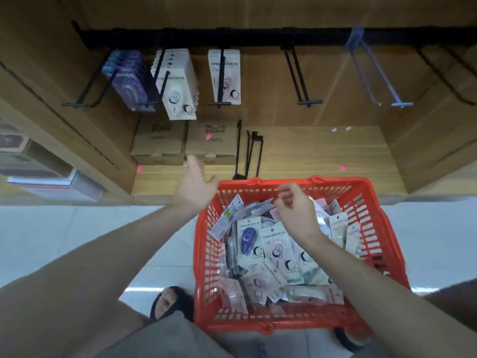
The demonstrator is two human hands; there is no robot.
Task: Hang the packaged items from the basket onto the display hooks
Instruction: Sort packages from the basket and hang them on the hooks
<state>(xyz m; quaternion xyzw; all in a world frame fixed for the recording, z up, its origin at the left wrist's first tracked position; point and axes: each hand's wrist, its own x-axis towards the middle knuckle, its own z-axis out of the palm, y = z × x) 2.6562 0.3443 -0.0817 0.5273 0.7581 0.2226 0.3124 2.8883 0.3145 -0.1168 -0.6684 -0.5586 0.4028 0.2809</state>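
Note:
A red plastic basket (379, 228) stands on the floor, filled with several white and pastel packaged items (273, 254). My right hand (296, 210) is inside the basket near its far rim, fingers pinched on the top edge of one thin package (258, 206). My left hand (196, 187) hovers open just left of the basket's far corner, holding nothing. Above, a black rail carries display hooks: purple packages (127, 81) at the left, white packages (176, 83) beside them, one white-pink package (225, 76) on a third hook. Black hooks (300, 78) and a blue hook (374, 73) to the right are bare.
Two brown cardboard boxes (185, 140) sit on the wooden shelf below the hanging packages. Loose black hooks (247, 151) lean on the shelf next to them. Stacked boxes (33, 164) fill the left compartment. My shoe (170, 302) is on the pale floor left of the basket.

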